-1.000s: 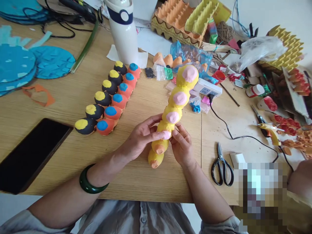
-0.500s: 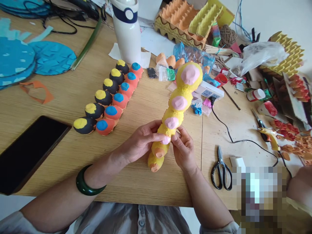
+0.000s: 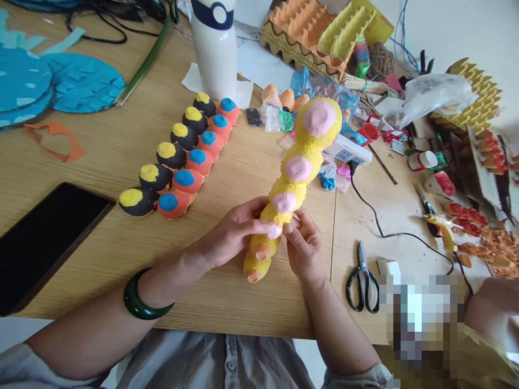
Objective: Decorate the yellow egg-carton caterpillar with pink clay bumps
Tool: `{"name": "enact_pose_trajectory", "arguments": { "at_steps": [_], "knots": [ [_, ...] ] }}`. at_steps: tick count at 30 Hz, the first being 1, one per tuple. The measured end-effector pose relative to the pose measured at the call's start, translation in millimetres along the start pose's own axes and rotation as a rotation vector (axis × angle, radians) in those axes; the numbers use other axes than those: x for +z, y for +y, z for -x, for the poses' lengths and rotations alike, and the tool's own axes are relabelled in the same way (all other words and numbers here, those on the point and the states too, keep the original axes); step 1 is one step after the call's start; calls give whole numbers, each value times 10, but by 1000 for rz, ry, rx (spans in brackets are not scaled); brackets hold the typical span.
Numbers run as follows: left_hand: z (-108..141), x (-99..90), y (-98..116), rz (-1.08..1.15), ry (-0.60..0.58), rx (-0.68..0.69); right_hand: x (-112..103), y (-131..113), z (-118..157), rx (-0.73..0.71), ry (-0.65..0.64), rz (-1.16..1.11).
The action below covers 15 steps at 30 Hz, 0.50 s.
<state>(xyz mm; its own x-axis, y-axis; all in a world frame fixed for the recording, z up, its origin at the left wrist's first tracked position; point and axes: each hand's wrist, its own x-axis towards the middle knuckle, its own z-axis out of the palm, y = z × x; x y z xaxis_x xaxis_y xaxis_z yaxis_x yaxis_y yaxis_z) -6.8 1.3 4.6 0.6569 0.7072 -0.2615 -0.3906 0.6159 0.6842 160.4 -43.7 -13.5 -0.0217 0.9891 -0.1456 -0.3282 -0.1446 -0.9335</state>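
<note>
Between my hands is a yellow clay-covered egg-carton strip (image 3: 292, 186), tilted with its far end raised. Its upper bumps carry pink clay patches; the two lowest show bare orange tops. My left hand (image 3: 239, 229) grips the strip's left side, a finger pressing the lowest pink patch. From the right, my right hand (image 3: 304, 243) closes on the same part, thumb against the edge of that patch. To the left lie two more strips: a black one with yellow tops (image 3: 170, 155) and an orange-red one with blue tops (image 3: 197, 156).
A black phone (image 3: 52, 243) lies at left, a white bottle (image 3: 214, 54) behind the strips. Scissors (image 3: 362, 281), a power strip (image 3: 351, 149) with its cord and a glue gun (image 3: 444, 229) lie right. Egg trays (image 3: 308, 38) stand at the back. Another person's arm (image 3: 492, 308) shows lower right.
The camera view has shifted slightly. Both hands keep their grip on the yellow strip, with little visible movement of the fingers at the lowest pink patch.
</note>
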Motion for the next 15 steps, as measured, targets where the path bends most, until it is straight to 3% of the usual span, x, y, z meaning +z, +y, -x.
{"name": "enact_pose_trajectory", "arguments": {
  "at_steps": [15],
  "knots": [
    [-21, -91, -59, -101, 61, 77, 50, 15, 49, 8, -23, 58]
  ]
}}
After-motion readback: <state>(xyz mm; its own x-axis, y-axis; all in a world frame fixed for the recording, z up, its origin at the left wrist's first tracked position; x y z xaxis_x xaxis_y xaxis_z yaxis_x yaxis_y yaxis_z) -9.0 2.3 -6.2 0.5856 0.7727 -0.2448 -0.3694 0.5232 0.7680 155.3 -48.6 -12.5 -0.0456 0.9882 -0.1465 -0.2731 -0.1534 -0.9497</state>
